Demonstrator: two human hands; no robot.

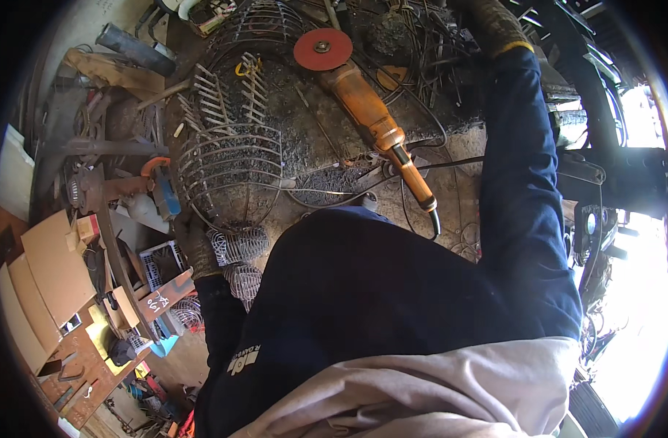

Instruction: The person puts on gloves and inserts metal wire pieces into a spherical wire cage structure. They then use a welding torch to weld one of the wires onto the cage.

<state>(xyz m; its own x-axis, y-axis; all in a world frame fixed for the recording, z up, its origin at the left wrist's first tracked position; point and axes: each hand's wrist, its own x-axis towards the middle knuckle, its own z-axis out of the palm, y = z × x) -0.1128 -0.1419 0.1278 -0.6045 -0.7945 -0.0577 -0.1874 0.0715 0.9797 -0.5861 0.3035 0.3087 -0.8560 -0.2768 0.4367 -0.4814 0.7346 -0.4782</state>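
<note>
My left hand (pixel 194 244), in a dark work glove, is low beside the near end of a curved metal-rod frame (pixel 235 157). Shadow blurs its fingers, so I cannot tell whether it grips the frame. At the upper right, my right arm stretches far forward. My right hand (pixel 498 25) wears a glove with a yellow cuff, and its fingers do not show clearly against the dark clutter. Between the arms lies an orange angle grinder (pixel 367 106) with a red disc (pixel 322 49), its handle toward me.
A second ribbed rod frame (pixel 257 25) lies at the far side. Coiled wire rolls (pixel 240 246) sit by my left forearm. On the left stand a cardboard box (pixel 49 274) and a wooden bench (pixel 86 379). Black cable (pixel 450 164) crosses toward the right; a metal pipe (pixel 135 50) lies far left.
</note>
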